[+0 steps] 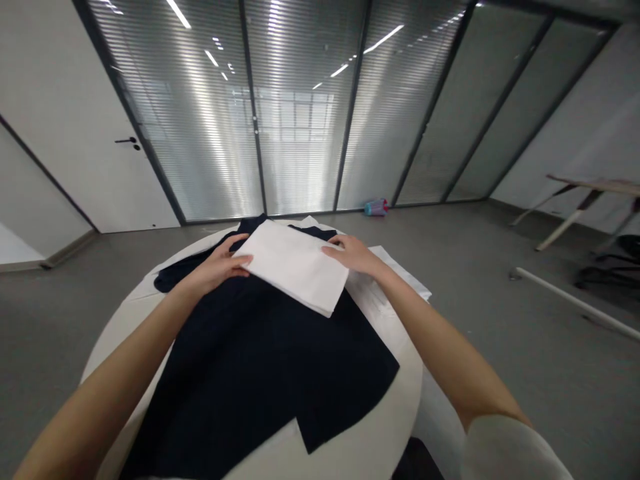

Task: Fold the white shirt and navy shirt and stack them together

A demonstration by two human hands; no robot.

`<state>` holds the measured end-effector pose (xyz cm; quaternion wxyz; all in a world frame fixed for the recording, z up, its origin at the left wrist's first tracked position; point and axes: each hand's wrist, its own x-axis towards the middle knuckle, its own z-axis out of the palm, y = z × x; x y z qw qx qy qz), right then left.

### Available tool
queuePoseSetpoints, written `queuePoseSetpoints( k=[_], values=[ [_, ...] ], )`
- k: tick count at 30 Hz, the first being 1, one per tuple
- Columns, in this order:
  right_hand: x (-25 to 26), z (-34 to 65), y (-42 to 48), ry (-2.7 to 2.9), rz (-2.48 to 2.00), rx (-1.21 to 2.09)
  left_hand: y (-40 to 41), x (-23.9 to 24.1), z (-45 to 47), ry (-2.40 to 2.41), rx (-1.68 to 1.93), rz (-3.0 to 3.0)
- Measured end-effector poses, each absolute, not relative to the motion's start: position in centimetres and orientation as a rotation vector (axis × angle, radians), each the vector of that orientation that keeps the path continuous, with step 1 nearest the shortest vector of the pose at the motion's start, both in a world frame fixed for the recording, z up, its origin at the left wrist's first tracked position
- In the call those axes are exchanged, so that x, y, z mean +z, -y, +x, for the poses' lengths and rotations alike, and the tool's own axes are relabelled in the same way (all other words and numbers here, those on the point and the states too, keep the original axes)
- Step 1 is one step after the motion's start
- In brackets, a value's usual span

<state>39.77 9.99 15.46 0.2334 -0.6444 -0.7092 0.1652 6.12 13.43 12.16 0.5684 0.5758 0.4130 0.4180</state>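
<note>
A folded white cloth (295, 267) lies on top of a dark navy garment (260, 360) spread over a round white table (370, 447). My left hand (220, 265) rests on the navy garment with its fingertips touching the white cloth's left edge, fingers stretched out. On the far right corner of the cloth lies my right hand (350, 253), fingers flat on top of it. More white fabric (395, 273) lies under and to the right of the folded cloth.
A glass partition with blinds (300, 107) stands behind the table, with a white door (75, 133) at the left. A small blue and pink object (376, 207) lies on the grey floor by the glass. Desk legs and a chair base (600, 267) are at the right.
</note>
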Motion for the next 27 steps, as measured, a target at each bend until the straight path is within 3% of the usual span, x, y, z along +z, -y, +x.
queuePoseSetpoints(
  k=[6,11,15,19,27],
  values=[
    [18.6,51.1,-4.1,1.315,-2.085,0.488,-19.4,14.7,24.8,-0.773,1.016,1.097],
    [15.3,56.2,-1.9,1.194,-2.318,0.436,-20.6,12.2,34.7,-0.83,0.942,1.143],
    [12.1,56.4,-1.9,1.402,-2.558,0.36,-20.9,8.1,36.7,-0.966,0.853,1.197],
    [12.6,56.4,-3.1,1.531,-2.725,0.223,-21.5,5.9,36.6,-1.019,0.836,1.29],
    [13.0,55.8,-4.9,1.913,-2.558,0.01,-19.4,8.4,37.1,-1.072,0.958,1.696]
  ],
)
